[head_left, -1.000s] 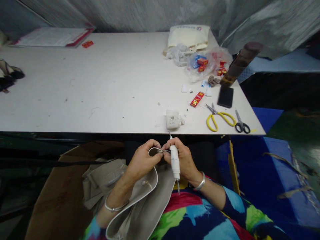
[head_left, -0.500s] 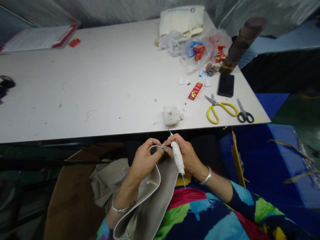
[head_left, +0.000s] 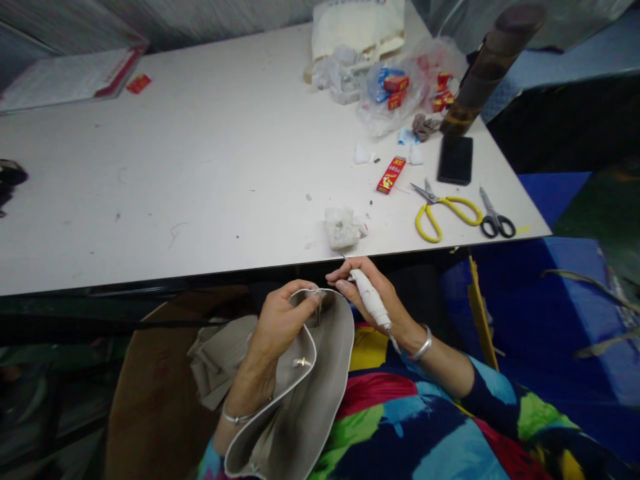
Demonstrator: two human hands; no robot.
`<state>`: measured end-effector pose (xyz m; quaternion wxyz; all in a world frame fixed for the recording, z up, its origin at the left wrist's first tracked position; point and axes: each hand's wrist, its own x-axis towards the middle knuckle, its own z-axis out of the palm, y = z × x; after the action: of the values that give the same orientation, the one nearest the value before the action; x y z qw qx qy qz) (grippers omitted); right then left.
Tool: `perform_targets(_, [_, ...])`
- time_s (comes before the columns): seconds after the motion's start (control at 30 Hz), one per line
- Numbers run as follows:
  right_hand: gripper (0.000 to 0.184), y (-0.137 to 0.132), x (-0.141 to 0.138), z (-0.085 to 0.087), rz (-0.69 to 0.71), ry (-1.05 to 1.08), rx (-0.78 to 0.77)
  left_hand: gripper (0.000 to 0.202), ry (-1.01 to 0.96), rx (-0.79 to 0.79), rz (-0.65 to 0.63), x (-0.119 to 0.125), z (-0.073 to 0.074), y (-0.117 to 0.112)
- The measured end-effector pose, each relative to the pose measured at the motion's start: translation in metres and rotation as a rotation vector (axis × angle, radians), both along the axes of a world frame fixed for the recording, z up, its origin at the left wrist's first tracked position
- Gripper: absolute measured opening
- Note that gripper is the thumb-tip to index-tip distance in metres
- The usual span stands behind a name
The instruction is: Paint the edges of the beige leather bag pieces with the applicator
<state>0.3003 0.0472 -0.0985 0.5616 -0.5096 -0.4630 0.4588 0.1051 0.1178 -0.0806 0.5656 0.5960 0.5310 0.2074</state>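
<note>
In my lap lies a grey-beige bag [head_left: 330, 360] with pale edges, its mouth gaping toward me. My left hand [head_left: 280, 317] pinches the top rim of the bag between thumb and fingers. A small metal fitting [head_left: 301, 363] shows on the near panel. Just right of the rim, apart from it, my right hand [head_left: 377, 293] is closed around an awl-like tool with a white-wrapped handle [head_left: 371, 298]. Thin metal sticks out at both ends of this tool. Its front tip is close to a whitish lump [head_left: 343, 229] at the table's edge.
On the white table [head_left: 200, 173] are yellow-handled scissors [head_left: 445, 207], black-handled scissors [head_left: 496, 217], a red box [head_left: 391, 175], a black phone [head_left: 455, 160], a dark bottle [head_left: 487, 73] and plastic bags [head_left: 395, 100]. A cardboard box [head_left: 150, 387] with beige pieces [head_left: 220, 360] stands left of my lap.
My right hand has left the bag's rim and moved right and slightly up with the awl-like tool. The left hand keeps its pinch; the bag's mouth gapes wider.
</note>
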Motion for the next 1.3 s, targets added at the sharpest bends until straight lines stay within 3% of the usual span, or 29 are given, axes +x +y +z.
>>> perform_targets(0.23, [0.027,0.001,-0.003,-0.003,0.073,-0.048,-0.019,0.019,0.017,0.016,-0.04,-0.001,0.0,-0.002])
perform_targets(0.43, [0.02,0.003,-0.01,0.001,0.107,-0.132,-0.033,0.015,0.02,0.098,-0.091,0.001,0.0,-0.003])
perform_targets(0.63, [0.017,0.0,-0.014,0.0,0.076,-0.194,-0.023,0.016,0.035,0.054,-0.082,0.006,0.005,-0.005])
perform_targets(0.93, [0.021,0.003,-0.002,0.0,0.195,-0.114,-0.046,0.017,-0.001,0.036,-0.073,0.006,0.002,-0.005])
perform_targets(1.1, [0.026,0.003,-0.002,-0.001,0.115,-0.173,-0.059,0.018,-0.083,0.06,-0.067,0.01,0.004,-0.009])
perform_targets(1.3, [0.025,0.003,-0.004,0.003,0.134,-0.283,-0.017,0.019,-0.111,0.075,-0.063,0.006,0.007,-0.012])
